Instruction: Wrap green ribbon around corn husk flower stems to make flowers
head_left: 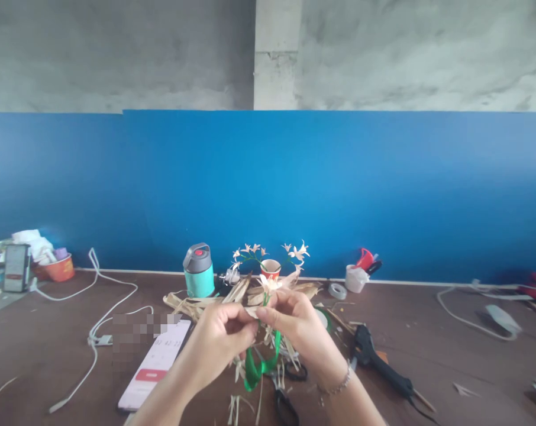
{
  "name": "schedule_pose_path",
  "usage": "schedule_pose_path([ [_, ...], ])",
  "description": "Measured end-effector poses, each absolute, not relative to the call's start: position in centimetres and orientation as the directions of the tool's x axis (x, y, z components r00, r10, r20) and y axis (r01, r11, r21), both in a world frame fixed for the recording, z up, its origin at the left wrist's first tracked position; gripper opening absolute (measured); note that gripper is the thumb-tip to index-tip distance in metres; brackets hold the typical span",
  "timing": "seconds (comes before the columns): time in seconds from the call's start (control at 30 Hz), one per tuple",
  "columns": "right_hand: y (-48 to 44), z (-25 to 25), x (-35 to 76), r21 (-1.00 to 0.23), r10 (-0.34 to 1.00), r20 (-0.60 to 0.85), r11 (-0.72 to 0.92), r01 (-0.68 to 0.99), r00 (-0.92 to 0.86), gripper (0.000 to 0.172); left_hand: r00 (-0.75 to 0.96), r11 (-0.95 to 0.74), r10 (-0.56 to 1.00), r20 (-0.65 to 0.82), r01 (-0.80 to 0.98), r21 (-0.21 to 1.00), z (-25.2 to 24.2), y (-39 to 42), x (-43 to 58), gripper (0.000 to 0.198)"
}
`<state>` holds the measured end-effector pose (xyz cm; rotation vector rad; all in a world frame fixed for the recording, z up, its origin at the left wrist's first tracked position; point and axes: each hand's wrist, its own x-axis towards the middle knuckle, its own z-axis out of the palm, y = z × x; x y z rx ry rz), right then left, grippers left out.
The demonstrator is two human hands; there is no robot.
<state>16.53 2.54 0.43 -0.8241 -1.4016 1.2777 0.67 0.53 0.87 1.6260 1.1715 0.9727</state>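
Above the table, my right hand point(292, 316) pinches the green stem of a cream-white flower point(270, 284) between thumb and fingers, bloom upward. My left hand point(228, 337) is closed beside it, fingertips nearly meeting the right thumb. A pale husk piece point(251, 311) shows at the left fingertips, partly hidden. Below the hands hangs a loop of green tape point(261, 367); where its ends are held is covered by fingers. Black-handled scissors point(286, 408) lie under it, among pale husk strips point(235, 408).
Behind stand a paper cup point(270, 269) with flower sprays point(299, 252), a turquoise flask point(199, 278) and dried husks point(186, 306). A phone point(155, 370) lies left. To the right are a glue gun point(378, 361), a tape roll point(338, 290) and a white cup point(355, 279).
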Motion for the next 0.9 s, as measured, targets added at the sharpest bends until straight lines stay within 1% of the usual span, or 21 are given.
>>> schedule_pose_path([
  [0.1,2.66,0.14,16.4,-0.969,0.953,0.246,0.249,-0.008,-0.179,0.032,0.184,-0.269,0.959,0.217,0.342,0.9,1.07,0.24,0.87,0.019],
  [0.2,2.78,0.03,16.35,-0.958,0.945,0.271,0.283,0.044,-0.186,0.031,0.192,-0.325,0.944,0.268,0.391,0.861,1.15,0.07,0.89,0.023],
  [0.43,2.72,0.28,16.57,-0.961,0.946,0.252,0.269,0.059,-0.204,0.031,0.288,-0.38,0.917,0.276,0.422,0.823,1.12,0.16,0.59,0.033],
  [0.57,2.56,0.47,16.79,-0.964,0.953,0.228,0.25,0.093,-0.197,0.03,0.294,-0.381,0.917,0.269,0.448,0.809,1.06,0.24,0.48,0.036],
  [0.8,2.56,0.52,16.87,-0.945,0.949,0.264,0.29,0.148,-0.175,0.027,0.299,-0.405,0.911,0.285,0.511,0.758,1.09,0.11,0.34,0.035],
  [0.9,2.57,0.51,16.9,-0.938,0.951,0.259,0.29,0.189,-0.17,0.027,0.283,-0.389,0.918,0.277,0.513,0.765,1.01,0.09,0.44,0.034],
])
